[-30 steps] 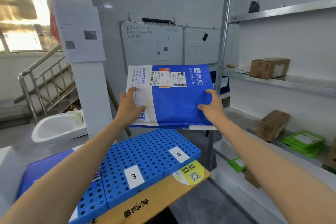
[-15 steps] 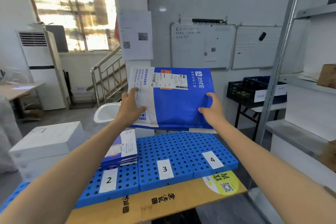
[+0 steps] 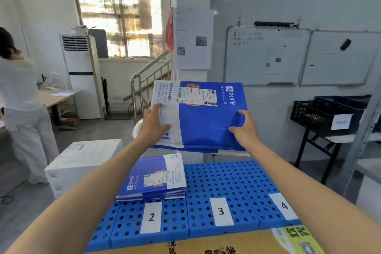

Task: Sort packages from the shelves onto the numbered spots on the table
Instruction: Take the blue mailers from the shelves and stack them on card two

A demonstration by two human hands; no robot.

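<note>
1. The mailer (image 3: 206, 128), a flat blue-and-white package, is held in the air beyond the far edge of the blue panels (image 3: 216, 179). Its printed face is turned toward the camera and its shipping label (image 3: 198, 96) sits near its 12 o'clock edge. It touches only the two hands.
2. The left hand (image 3: 153, 125) grips the mailer's 9 o'clock edge. The thumb lies across the white strip and one finger reaches up along the edge, spread apart from the thumb. The other fingers are hidden.
3. The right hand (image 3: 245, 130) grips the 3 o'clock edge. The thumb presses on the blue face pointing toward 9 o'clock, and one finger curls over the edge above it. The remaining fingers cannot be seen.
4. At 7 o'clock from the mailer, a stack (image 3: 152, 177) of similar blue-and-white packages lies flat on the panels, just behind the label 2 (image 3: 151, 217).
5. Label 3 (image 3: 221, 211) and label 4 (image 3: 284, 205) follow at 3 o'clock from label 2, each on its own panel.
6. The table (image 3: 237, 243) shows a wooden edge at 6 o'clock, nearest the camera.
7. A white box (image 3: 82, 159) stands at 9 o'clock from the stack, apart from the table.
8. A person in white (image 3: 18, 99) stands at the view's 9 o'clock, a whiteboard (image 3: 266, 55) hangs at 1 o'clock, and a black crate (image 3: 321, 113) sits at 3 o'clock.
</note>
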